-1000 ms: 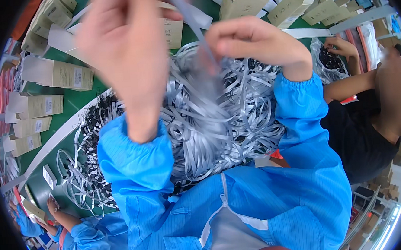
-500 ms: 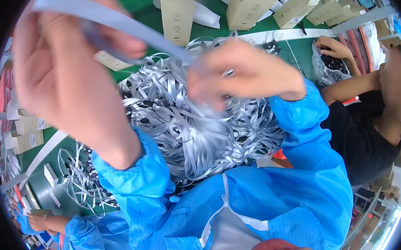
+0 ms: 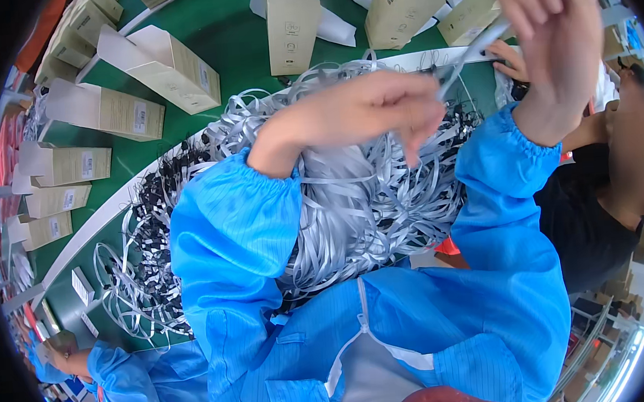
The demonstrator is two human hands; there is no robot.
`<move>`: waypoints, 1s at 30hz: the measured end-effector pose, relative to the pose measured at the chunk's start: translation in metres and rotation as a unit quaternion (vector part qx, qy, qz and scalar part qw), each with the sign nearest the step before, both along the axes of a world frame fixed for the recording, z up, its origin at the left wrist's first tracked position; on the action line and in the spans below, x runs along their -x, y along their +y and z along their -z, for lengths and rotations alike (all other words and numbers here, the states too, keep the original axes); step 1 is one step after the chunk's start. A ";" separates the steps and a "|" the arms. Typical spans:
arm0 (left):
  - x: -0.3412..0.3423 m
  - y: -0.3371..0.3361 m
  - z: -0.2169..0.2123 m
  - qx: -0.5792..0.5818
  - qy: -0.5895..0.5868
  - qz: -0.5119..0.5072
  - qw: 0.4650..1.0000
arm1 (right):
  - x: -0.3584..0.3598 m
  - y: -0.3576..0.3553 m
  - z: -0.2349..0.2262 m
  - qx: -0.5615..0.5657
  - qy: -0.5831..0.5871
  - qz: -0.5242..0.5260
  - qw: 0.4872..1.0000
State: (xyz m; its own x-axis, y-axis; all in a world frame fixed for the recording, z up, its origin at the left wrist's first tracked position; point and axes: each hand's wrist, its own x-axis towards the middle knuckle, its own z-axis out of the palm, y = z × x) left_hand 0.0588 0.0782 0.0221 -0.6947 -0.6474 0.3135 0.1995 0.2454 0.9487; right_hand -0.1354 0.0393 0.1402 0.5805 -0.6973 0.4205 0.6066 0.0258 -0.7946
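A grey lanyard [image 3: 470, 55] is stretched taut and slanting between my two hands. My left hand [image 3: 364, 108], slightly blurred, reaches over the heap and closes its fingertips on the lower end. Higher up at the right, my right hand [image 3: 555, 31] is raised and closed around the upper part; its fingertips run out of the picture at the top. Below both hands lies a big tangled heap of grey lanyards [image 3: 338, 215], close to my body. Black fittings [image 3: 156, 235] on the lanyards spread along the heap's left side.
Open beige boxes [image 3: 171, 69] stand in an arc beyond a white strip [image 3: 100, 230] on the green table [image 3: 231, 20]. White bags lie behind them. A co-worker in black [image 3: 585, 220] sits at the right, a hand near mine. Another in blue [image 3: 144, 385] sits at the lower left.
My left hand has come down from the upper left and across to the middle. My right hand has gone up and to the right. The lanyard has moved rightward with them.
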 end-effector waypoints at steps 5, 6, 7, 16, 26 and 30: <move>-0.014 -0.022 0.016 -0.207 0.388 0.153 0.885 | 0.019 -0.022 0.012 0.278 0.154 0.567 0.760; -0.011 -0.018 0.008 -0.209 0.388 0.155 0.884 | 0.018 -0.019 0.023 0.316 0.254 0.533 0.742; -0.007 -0.011 0.000 -0.206 0.398 0.095 0.889 | 0.016 -0.015 0.033 0.351 0.352 0.492 0.715; -0.006 0.006 -0.033 -0.073 0.342 -0.212 0.913 | -0.032 -0.004 0.113 0.214 0.409 -0.015 0.887; 0.010 0.008 0.018 -0.023 0.002 -0.333 0.943 | -0.035 -0.019 0.079 -0.095 -0.059 0.375 0.920; 0.014 0.004 0.030 0.097 -0.251 -0.329 0.905 | -0.007 -0.060 0.027 0.124 0.029 0.598 0.791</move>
